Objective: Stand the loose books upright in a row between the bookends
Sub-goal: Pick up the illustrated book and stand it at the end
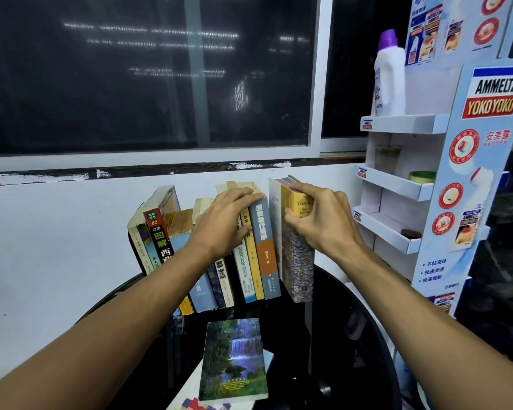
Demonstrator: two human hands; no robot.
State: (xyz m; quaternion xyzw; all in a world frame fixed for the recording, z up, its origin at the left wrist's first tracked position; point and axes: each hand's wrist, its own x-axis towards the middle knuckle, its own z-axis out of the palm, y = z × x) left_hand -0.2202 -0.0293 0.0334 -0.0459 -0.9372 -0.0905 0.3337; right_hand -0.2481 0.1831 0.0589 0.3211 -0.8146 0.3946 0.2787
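A row of books (219, 255) is stood against the wall at the 12 o'clock edge of the round black surface (347, 321). The left hand (222, 223) is laid flat, grip wide, on their tops. At 1 o'clock, the thick yellow-spined book (299, 247) is clasped by the right hand (317, 223). A waterfall-covered book (234, 359) is left lying flat at 6 o'clock.

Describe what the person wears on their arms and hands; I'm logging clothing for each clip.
Nothing is worn on either one. The left hand and right hand are bare, with no gloves, rings or watch showing. Both forearms are uncovered from the wrists down to the picture's lower edge, so no sleeve or cuff comes into view. No bracelets, bands or markings show on them either.
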